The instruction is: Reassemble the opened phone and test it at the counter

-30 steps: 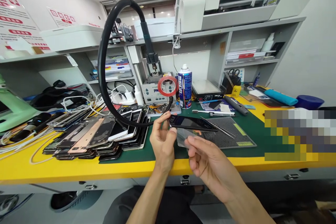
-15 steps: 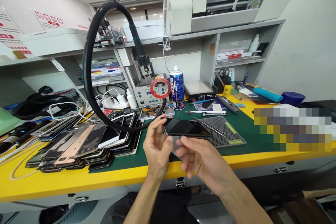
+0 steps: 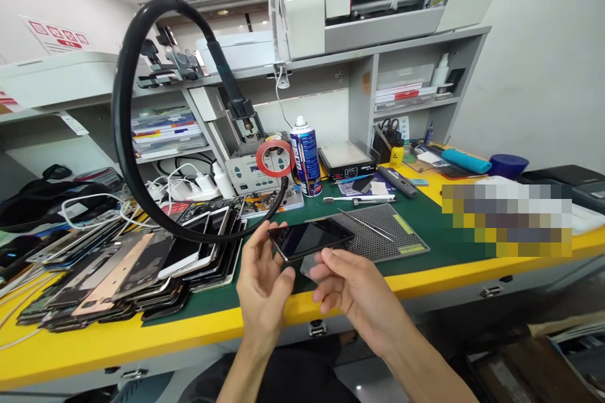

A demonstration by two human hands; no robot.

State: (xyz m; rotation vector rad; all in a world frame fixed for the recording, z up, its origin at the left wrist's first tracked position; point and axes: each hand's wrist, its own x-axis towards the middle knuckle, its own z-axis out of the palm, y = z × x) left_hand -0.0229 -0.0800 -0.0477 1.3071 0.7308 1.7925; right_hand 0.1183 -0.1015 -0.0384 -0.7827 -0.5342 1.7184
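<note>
My left hand [image 3: 262,293] grips a black smartphone [image 3: 312,239] by its left end, fingers behind it and thumb at the near edge. The dark glossy screen faces up and tilts towards me above the bench. Close to the phone's near edge, my right hand [image 3: 352,293] pinches a thin clear piece of plastic [image 3: 309,266] between thumb and forefinger. Whether that plastic touches the phone I cannot tell. Behind the phone, a pair of tweezers [image 3: 366,224] rests on a grey perforated mat [image 3: 399,236].
Left lie stacked phone parts [image 3: 108,277]. A black flexible hose [image 3: 123,107] arches over them. Behind stand a spray can [image 3: 306,157], a roll of red tape [image 3: 261,167] and a flat heating plate [image 3: 347,160]. A toothbrush [image 3: 350,199] lies beyond the mat. The bench has a yellow edge [image 3: 411,281].
The view has swung to the right, so the bench shifts left. The phone now shows more of its screen to me. Both hands keep their holds.
</note>
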